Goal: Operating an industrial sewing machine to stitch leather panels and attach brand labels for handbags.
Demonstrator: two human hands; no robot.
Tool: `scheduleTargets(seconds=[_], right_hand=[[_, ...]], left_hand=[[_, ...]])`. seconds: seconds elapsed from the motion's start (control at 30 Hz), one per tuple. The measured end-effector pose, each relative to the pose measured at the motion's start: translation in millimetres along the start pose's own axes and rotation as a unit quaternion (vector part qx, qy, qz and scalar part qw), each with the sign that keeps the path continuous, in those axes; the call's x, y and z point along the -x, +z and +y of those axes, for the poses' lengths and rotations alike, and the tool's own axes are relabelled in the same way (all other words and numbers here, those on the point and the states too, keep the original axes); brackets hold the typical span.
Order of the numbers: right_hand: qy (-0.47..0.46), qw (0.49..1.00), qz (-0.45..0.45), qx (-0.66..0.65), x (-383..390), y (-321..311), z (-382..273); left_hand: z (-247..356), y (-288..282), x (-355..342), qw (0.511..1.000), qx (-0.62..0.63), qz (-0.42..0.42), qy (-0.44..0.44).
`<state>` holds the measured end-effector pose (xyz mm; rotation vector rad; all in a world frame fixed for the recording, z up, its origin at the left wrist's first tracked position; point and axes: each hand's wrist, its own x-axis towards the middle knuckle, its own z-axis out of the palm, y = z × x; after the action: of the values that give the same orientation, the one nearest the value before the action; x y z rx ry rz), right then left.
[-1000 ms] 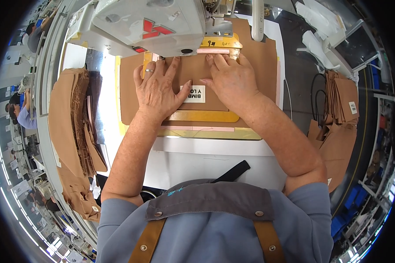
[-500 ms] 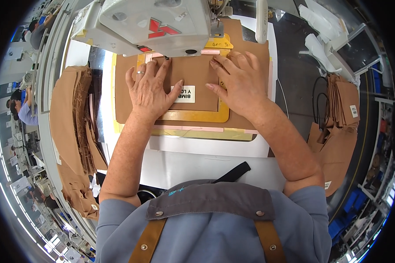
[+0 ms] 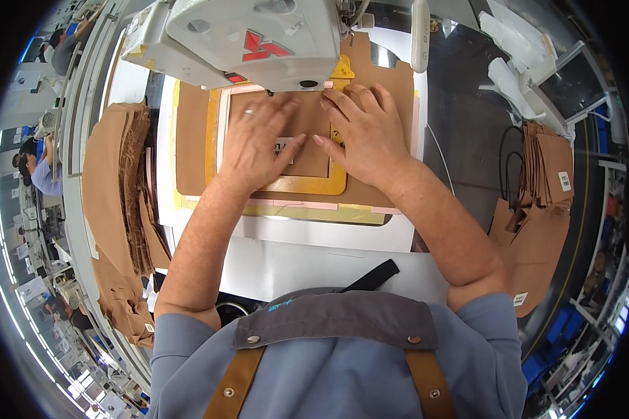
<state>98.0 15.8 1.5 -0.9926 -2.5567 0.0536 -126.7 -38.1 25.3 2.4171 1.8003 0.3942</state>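
Note:
A brown fabric panel (image 3: pixel 190 150) lies beneath a yellow rectangular frame (image 3: pixel 304 184). Inside the frame is a brown fabric piece (image 3: pixel 313 159) with a white label (image 3: pixel 282 146), partly hidden by my left hand (image 3: pixel 258 146). That hand lies over the piece, fingers extended and a little blurred, a ring on one of them. My right hand (image 3: pixel 370 136) rests on the frame's right side, its fingers spread and its thumb and fingertips reaching onto the inner piece. Neither hand grips anything. Just beyond them hangs the white sewing machine head (image 3: pixel 258 45), hiding the frame's far edge.
Brown fabric pieces are stacked at left (image 3: pixel 112 188), and another fabric stack (image 3: pixel 541 164) stands at right. A tilted dark screen (image 3: pixel 569 77) is at far right. A white sheet (image 3: pixel 398 234) lies under the work. People sit at machines in the left background.
The frame and brown panel have shifted left. My left hand has moved right across the inner piece, covering more of the label. My right hand has shifted slightly left with the frame.

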Motion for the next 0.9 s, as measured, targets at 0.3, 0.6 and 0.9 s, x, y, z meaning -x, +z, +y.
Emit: scheduleTargets(seconds=[0.3, 0.6, 0.9], right_hand=[[0.015, 1.000, 0.011, -0.021, -7, 4, -9], [0.010, 0.999, -0.003, -0.038, -2, -4, -7], [-0.114, 0.983, -0.055, -0.132, 25, -25, -18]], left_hand=[[-5, 14, -6, 0.997, 0.044, 0.019, 0.056], [-5, 14, -8, 0.997, 0.020, 0.012, 0.069], [-7, 17, -7, 0.997, 0.024, 0.025, 0.071]])
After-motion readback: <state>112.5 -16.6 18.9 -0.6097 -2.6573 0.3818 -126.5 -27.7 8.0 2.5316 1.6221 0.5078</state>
